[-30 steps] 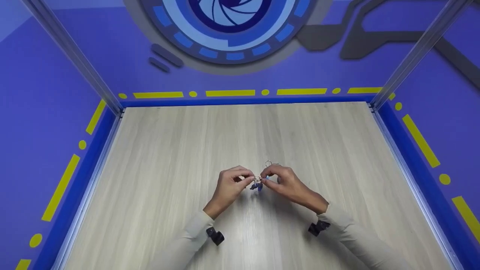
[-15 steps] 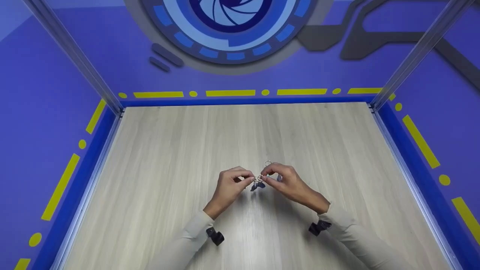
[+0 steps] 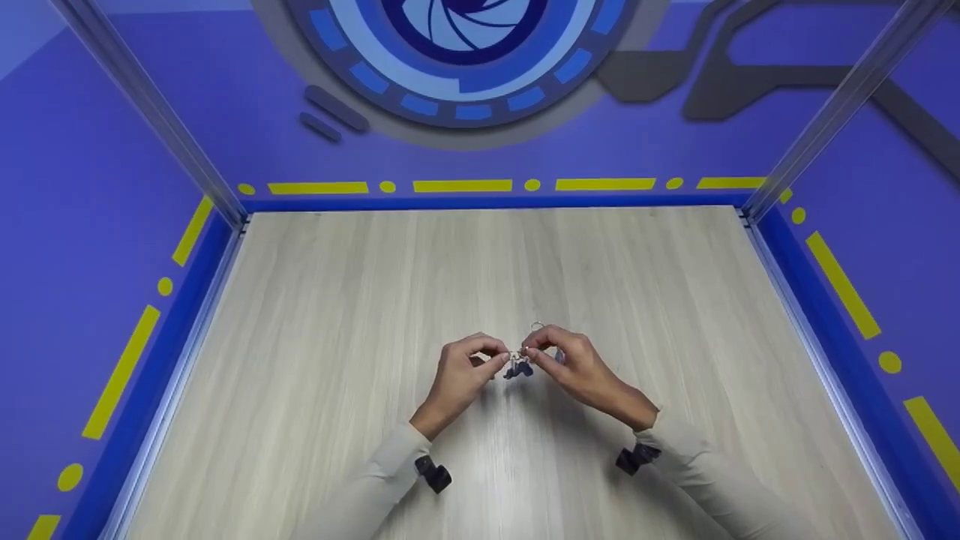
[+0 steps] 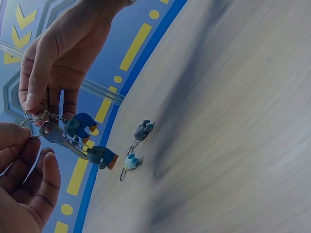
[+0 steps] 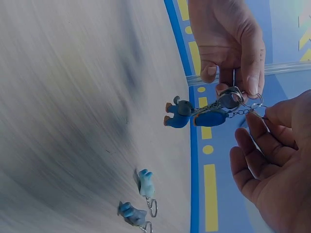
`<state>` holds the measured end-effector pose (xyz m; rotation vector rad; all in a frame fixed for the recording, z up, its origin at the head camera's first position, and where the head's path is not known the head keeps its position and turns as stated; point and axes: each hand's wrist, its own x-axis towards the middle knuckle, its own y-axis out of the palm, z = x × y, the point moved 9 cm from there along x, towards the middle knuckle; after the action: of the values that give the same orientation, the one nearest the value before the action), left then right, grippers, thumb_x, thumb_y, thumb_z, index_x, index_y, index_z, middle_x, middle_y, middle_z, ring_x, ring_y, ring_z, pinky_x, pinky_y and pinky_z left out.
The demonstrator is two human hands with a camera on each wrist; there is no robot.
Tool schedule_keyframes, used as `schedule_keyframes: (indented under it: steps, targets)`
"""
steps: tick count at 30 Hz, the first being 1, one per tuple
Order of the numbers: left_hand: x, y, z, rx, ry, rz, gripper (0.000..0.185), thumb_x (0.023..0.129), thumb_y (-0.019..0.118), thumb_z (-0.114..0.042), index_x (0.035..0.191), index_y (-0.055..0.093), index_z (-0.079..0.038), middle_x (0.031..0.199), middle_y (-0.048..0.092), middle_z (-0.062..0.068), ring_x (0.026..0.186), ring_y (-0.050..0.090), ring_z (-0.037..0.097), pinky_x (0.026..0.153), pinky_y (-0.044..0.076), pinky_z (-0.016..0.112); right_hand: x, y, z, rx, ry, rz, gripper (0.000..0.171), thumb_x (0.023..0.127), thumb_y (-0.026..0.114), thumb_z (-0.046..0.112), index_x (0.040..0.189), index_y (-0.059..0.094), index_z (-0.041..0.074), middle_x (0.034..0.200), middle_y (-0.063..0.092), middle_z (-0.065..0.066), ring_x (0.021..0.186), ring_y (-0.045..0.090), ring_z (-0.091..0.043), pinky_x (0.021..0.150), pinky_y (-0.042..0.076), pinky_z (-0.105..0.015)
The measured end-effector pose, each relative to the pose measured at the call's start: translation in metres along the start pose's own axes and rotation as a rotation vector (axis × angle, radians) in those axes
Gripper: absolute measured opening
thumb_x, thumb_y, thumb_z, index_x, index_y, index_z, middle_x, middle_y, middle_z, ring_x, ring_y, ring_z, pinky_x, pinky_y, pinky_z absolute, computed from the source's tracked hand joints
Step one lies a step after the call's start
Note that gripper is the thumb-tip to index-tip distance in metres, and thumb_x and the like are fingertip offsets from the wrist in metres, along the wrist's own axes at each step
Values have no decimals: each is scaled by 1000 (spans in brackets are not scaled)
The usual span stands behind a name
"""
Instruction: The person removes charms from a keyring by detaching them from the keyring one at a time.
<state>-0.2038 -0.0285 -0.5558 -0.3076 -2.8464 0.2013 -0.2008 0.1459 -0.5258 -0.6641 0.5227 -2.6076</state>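
Just above the wooden table (image 3: 315, 330), my two hands meet at the middle. The left hand (image 3: 501, 358) and the right hand (image 3: 529, 351) both pinch a small metal key ring (image 4: 31, 121) between thumb and fingertips. Two little blue figurine charms (image 4: 80, 127) (image 4: 102, 156) hang from it on short chains, beside a grey key-like piece. In the right wrist view the same charms (image 5: 177, 114) (image 5: 211, 118) dangle below the ring (image 5: 233, 97). My fingers hide how the ring's parts join.
Two more keychains lie on the table beyond my hands: a grey-blue figure (image 4: 144, 130) and a light blue one (image 4: 131, 161), each with its own ring (image 3: 537, 326). Blue walls with yellow dashes (image 3: 461, 185) and metal corner posts (image 3: 150, 112) enclose the table.
Both hands stay in nearly the same place. The hanging charms have swung slightly between the fingers.
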Motion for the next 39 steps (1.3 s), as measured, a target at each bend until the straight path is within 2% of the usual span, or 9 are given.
schedule_keyframes:
  steps: [5,7,10,14,19,24,33,37,39]
  targets:
    - [-1,0,2,-66,-28,-10,4,99,79,1,99,79,-3,98,77,12,87,70,14,69,60,25,-1,0,-1,-5,43,-15,4,107,72,6,109,75,7,102,78,-2,91,73,-18,84,59,-26]
    - [-1,-1,5,-103,-44,-16,2,99,79,-1,100,79,1,99,77,13,88,70,15,68,60,25,-1,0,-2,0,54,-27,4,107,72,7,108,76,8,102,79,-1,91,75,-21,85,58,-26]
    - [-1,-1,10,-137,-76,-19,9,100,79,-3,103,77,5,99,76,10,89,71,16,66,60,26,-2,0,-4,15,71,-39,4,107,72,8,108,76,9,103,79,-1,94,76,-27,88,57,-27]
    - [-2,0,12,-111,-109,-8,8,101,78,-5,104,78,2,98,75,5,88,69,15,66,60,26,-1,0,-2,17,74,-41,5,107,72,8,107,77,9,103,80,-3,94,76,-30,88,57,-27]
    - [-1,1,10,-65,-115,25,4,102,78,-6,104,78,-3,98,74,2,87,68,15,66,58,24,1,-2,-2,-3,86,-31,4,107,73,10,107,77,10,103,80,0,95,76,-24,88,58,-29]
    - [0,2,7,6,-94,65,4,101,80,-10,105,79,-8,102,75,-1,94,67,16,69,57,23,1,-1,0,-36,75,-4,3,107,73,10,108,76,10,102,79,2,97,75,-18,90,58,-34]
    - [4,7,-9,131,33,93,9,99,81,-5,100,80,-14,99,76,-4,93,67,12,71,58,27,-1,0,0,-59,41,19,8,105,72,-1,107,75,6,101,79,-4,94,75,-19,89,59,-32]
    - [6,8,-13,151,57,96,3,101,80,-9,99,80,-11,97,77,-5,90,69,11,72,60,33,-1,-2,1,-78,41,14,7,106,72,2,107,75,8,102,79,-1,94,75,-19,88,60,-36]
    - [6,7,-14,163,62,96,5,103,80,-13,100,81,-9,97,78,-4,90,70,11,73,61,34,0,-3,1,-83,43,13,4,107,72,6,108,76,8,103,79,0,95,76,-19,87,60,-39]
